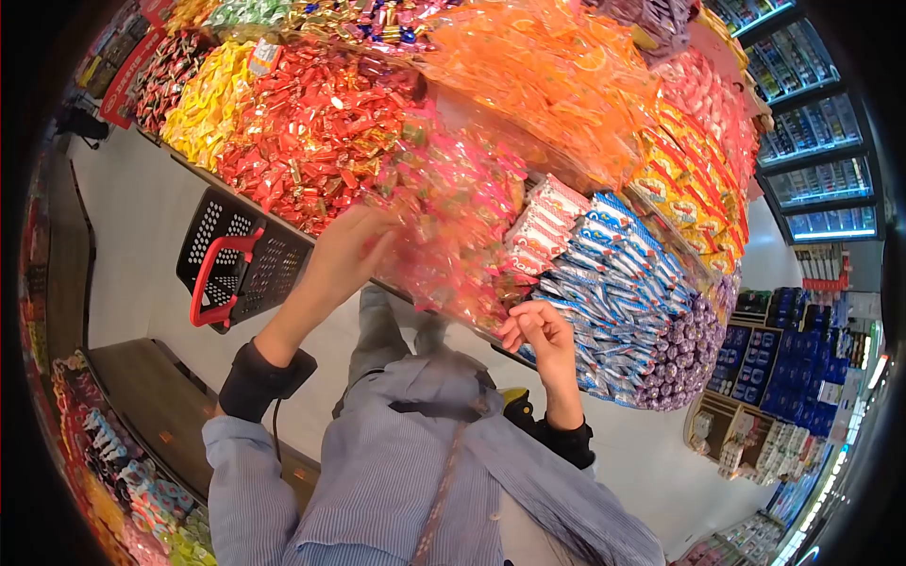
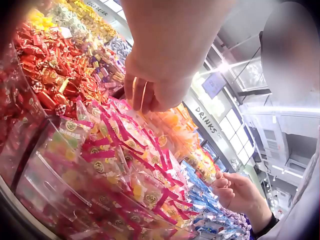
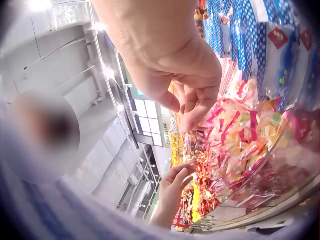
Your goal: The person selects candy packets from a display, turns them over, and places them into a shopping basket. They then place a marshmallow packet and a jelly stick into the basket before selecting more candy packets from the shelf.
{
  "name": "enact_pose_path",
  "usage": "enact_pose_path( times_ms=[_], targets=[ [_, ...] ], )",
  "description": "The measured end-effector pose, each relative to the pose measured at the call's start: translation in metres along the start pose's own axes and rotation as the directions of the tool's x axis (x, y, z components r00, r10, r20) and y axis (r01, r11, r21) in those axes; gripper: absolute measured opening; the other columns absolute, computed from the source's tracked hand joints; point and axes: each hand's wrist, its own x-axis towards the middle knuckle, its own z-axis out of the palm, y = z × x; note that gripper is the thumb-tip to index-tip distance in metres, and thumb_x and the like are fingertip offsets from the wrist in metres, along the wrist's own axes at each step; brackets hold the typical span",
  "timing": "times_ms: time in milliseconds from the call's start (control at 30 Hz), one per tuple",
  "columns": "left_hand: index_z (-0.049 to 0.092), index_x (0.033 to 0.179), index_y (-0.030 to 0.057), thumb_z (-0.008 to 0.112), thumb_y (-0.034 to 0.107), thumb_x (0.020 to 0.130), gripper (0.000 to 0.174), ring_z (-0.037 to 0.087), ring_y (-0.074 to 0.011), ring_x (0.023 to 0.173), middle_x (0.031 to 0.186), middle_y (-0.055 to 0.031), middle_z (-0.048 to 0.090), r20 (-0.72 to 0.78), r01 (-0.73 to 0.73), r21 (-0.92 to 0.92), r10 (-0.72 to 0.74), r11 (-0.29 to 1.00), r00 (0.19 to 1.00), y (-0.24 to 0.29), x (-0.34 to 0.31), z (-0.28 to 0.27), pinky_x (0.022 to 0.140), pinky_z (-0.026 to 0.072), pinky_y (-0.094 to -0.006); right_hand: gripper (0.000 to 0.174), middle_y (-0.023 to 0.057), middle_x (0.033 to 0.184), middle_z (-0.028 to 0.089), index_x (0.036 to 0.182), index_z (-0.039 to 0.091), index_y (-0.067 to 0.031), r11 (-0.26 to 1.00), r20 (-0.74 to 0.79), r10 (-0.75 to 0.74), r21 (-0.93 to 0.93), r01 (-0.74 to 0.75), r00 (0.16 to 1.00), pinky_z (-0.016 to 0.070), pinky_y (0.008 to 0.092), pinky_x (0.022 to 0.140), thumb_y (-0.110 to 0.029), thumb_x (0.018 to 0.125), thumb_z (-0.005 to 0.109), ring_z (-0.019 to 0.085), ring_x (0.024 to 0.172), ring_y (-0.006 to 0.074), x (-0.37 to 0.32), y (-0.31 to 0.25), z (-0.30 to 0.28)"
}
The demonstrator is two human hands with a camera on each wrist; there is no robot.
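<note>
My left hand [image 1: 354, 248] hovers over the near left part of a bin of clear-wrapped candies with pink ends [image 1: 453, 193], its fingers pointing down and slightly bent. In the left wrist view those fingers [image 2: 142, 95] hang loosely above the candies, with nothing visible in them. My right hand [image 1: 543, 338] is at the near right corner of the same bin, beside blue-and-white wrapped candies [image 1: 604, 292]. Its fingers are loosely curled, the thumb close to them, and the right wrist view shows nothing between them [image 3: 187, 107]. The pink-ended candies look blurred between the hands in the head view.
Red-wrapped candies [image 1: 302, 123] lie left of the pink-ended ones, orange packets [image 1: 547, 80] behind. A clear bin wall [image 2: 65, 185] fronts the pink-ended candies. A black basket with a red handle [image 1: 222, 269] stands left of my legs. Purple-wrapped candies [image 1: 679, 354] are at the right.
</note>
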Motion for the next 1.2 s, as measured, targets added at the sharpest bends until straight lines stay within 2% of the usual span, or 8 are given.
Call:
enact_pose_path(
  times_ms=[267,367,400,633,667,800,900,1200],
  targets=[
    [0.057,0.092,0.0027,0.057,0.002,0.075,0.017,0.055,-0.0242,0.082,0.087,-0.0099,0.057,-0.056,0.043,-0.095,-0.048,0.995,0.997,-0.049,-0.003,-0.035,0.069,0.0442,-0.0302,0.014,0.0095,0.080,0.061,0.098,0.050,-0.0004,0.999,0.122,0.034,-0.005,-0.033,0.992,0.0432,0.0215,0.055,-0.004,0.088,0.041,0.056,0.063,0.0112,0.050,0.001,0.062],
    [0.056,0.092,0.0021,0.057,0.002,0.075,0.016,0.055,-0.0247,0.082,0.087,-0.0103,0.057,-0.018,0.159,-0.149,-0.164,0.976,0.986,-0.061,0.000,-0.061,0.070,0.0438,-0.0302,0.014,0.0088,0.080,0.061,0.098,0.050,-0.0009,0.998,0.128,0.052,-0.030,-0.048,0.990,0.0430,0.0207,0.055,-0.006,0.088,0.042,0.056,0.063,0.0108,0.071,-0.007,0.090],
    [0.056,0.091,0.0019,0.056,0.002,0.076,0.015,0.055,-0.0250,0.081,0.086,-0.0107,0.057,-0.096,0.057,-0.097,-0.066,0.994,0.993,-0.076,0.000,-0.063,0.070,0.0441,-0.0298,0.013,0.0077,0.080,0.060,0.098,0.050,-0.0014,0.997,0.127,0.062,-0.055,-0.055,0.990,0.0429,0.0199,0.054,-0.007,0.088,0.042,0.055,0.063,0.0100,0.078,-0.010,0.100],
    [0.057,0.089,0.0019,0.056,0.004,0.076,0.013,0.055,-0.0260,0.077,0.081,-0.0104,0.058,-0.079,0.128,-0.153,-0.141,0.980,0.987,-0.124,0.010,-0.097,0.067,0.0443,-0.0317,0.013,0.0058,0.079,0.060,0.098,0.050,-0.0035,0.996,0.077,0.088,-0.032,-0.085,0.993,0.0430,0.0192,0.053,-0.008,0.089,0.042,0.054,0.062,0.0078,0.115,-0.012,0.150],
    [0.057,0.089,0.0020,0.056,0.004,0.076,0.013,0.055,-0.0257,0.076,0.081,-0.0107,0.058,-0.105,0.066,-0.123,-0.079,0.990,0.991,-0.132,0.013,-0.100,0.065,0.0445,-0.0313,0.013,0.0057,0.079,0.060,0.098,0.050,-0.0038,0.995,0.070,0.101,-0.012,-0.101,0.992,0.0430,0.0190,0.053,-0.008,0.089,0.042,0.054,0.062,0.0077,0.119,-0.009,0.155],
    [0.057,0.089,0.0017,0.056,0.003,0.076,0.014,0.055,-0.0246,0.075,0.083,-0.0105,0.057,0.038,0.247,-0.207,-0.245,0.946,0.969,-0.147,0.021,-0.114,0.065,0.0445,-0.0305,0.013,0.0058,0.079,0.060,0.097,0.050,-0.0040,0.990,0.042,0.139,-0.046,-0.137,0.989,0.0436,0.0191,0.054,-0.008,0.089,0.042,0.054,0.063,0.0076,0.134,-0.003,0.175],
    [0.057,0.089,0.0021,0.056,0.003,0.076,0.014,0.054,-0.0245,0.075,0.083,-0.0106,0.057,0.004,0.097,-0.205,-0.098,0.974,0.995,-0.166,0.022,-0.112,0.064,0.0443,-0.0306,0.012,0.0057,0.080,0.061,0.097,0.050,-0.0033,0.993,0.015,0.115,-0.043,-0.114,0.993,0.0440,0.0200,0.055,-0.008,0.088,0.043,0.054,0.063,0.0077,0.142,-0.005,0.193],
    [0.057,0.089,0.0024,0.055,0.006,0.077,0.012,0.054,-0.0263,0.080,0.086,-0.0115,0.058,0.103,0.002,-0.268,0.027,0.964,0.994,-0.190,0.026,-0.116,0.071,0.0433,-0.0330,0.014,0.0064,0.080,0.061,0.098,0.051,-0.0024,0.994,-0.048,0.106,0.014,-0.105,0.993,0.0451,0.0211,0.056,-0.010,0.088,0.044,0.055,0.063,0.0091,0.152,0.009,0.210]
  ],
)
